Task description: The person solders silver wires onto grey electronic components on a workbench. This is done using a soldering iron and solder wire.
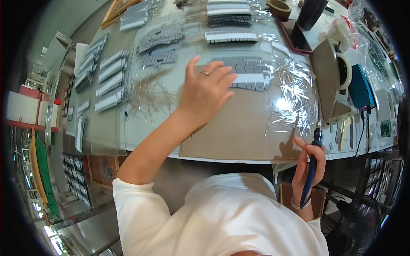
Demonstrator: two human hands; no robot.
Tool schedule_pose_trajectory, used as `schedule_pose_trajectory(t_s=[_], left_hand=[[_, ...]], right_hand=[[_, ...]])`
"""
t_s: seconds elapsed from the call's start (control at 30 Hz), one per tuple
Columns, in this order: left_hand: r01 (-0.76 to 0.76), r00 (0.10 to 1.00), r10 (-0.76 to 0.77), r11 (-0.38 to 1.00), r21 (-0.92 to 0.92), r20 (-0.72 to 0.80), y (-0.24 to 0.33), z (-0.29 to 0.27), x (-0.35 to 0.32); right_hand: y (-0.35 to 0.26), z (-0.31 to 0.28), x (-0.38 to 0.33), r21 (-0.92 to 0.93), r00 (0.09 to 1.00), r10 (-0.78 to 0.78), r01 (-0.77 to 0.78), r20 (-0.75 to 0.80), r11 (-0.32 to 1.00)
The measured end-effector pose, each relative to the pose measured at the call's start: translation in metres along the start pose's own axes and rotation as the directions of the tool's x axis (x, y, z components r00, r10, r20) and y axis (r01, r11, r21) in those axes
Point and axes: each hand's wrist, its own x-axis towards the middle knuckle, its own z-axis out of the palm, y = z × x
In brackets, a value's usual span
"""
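Observation:
My left hand reaches over the table with its fingers stretched out and holds nothing that I can see. Its fingertips are at the left end of a stack of grey segmented strips with a white band along them; whether they touch it I cannot tell. In my right hand, near the table's front edge, is a dark blue pen-shaped tool with a thin metal tip pointing away from me. Just beyond that tip lies a heap of shiny thin metal pins. Brown cardboard lies flat between my hands.
More strip stacks stand in rows at the left. Others lie at the back beside a tape roll and a dark cup. Loose thin wires are left of my hand. A bulky device stands at the right.

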Motion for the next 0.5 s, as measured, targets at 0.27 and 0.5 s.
schedule_pose_trajectory(t_s=[0.27, 0.5], left_hand=[[-0.153, 0.988, 0.155, 0.987, 0.056, -0.025, -0.012, 0.013, 0.015], [-0.05, 0.999, 0.049, 0.989, -0.14, -0.012, 0.004, -0.01, 0.005]], right_hand=[[0.008, -0.014, -0.007, -0.063, 0.997, 0.064, -0.067, -0.044, 0.996], [0.01, -0.007, -0.002, -0.023, 0.997, 0.071, -0.072, -0.021, 0.997]])
